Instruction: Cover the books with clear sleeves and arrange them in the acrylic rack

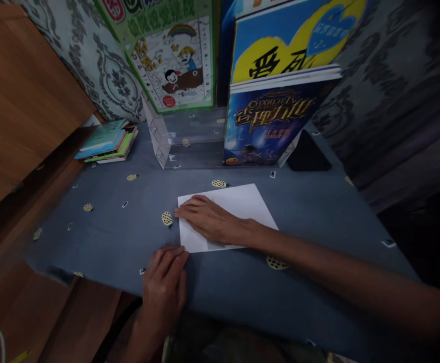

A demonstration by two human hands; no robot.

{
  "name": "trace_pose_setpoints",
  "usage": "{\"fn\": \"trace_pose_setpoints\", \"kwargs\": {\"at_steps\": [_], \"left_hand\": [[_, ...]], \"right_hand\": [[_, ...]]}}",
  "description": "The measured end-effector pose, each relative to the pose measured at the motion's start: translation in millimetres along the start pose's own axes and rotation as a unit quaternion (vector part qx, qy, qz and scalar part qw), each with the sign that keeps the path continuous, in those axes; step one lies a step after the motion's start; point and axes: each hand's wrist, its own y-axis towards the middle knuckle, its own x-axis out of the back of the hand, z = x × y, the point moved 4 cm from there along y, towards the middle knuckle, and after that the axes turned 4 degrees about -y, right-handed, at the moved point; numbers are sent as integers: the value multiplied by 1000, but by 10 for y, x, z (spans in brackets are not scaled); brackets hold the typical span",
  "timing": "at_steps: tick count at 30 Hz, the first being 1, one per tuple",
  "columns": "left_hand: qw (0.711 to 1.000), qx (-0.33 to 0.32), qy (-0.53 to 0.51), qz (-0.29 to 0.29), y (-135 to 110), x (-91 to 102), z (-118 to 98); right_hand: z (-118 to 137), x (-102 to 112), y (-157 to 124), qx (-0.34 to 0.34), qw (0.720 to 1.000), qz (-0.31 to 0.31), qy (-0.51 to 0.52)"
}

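A folded-looking sheet of white paper [250, 201] lies on the cloth-covered table, its near left part showing a separate layer edge. My right hand [212, 219] is palm down on it, fingers stretched toward the paper's left edge. Close to the paper's near left corner is my left hand [165, 280], with its fingers bent and held together and a fingertip at that corner. No grip on the paper shows there. The part of the sheet under my right palm and wrist is hidden.
Behind the paper, a clear book stand [193, 146] holds upright books, among them a dark blue one [261, 126] and a green one [174, 60]. A small book stack [108, 141] lies far left. A black flat object [308, 154] lies right of the stand.
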Motion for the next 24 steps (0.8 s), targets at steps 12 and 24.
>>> {"fn": "trace_pose_setpoints", "kwargs": {"at_steps": [12, 24], "left_hand": [[997, -5, 29, 72, 179, 48, 19], [969, -27, 194, 153, 848, -327, 493]], "right_hand": [[-101, 3, 118, -48, 997, -4, -63], [-215, 59, 33, -110, 988, -73, 81]]}}
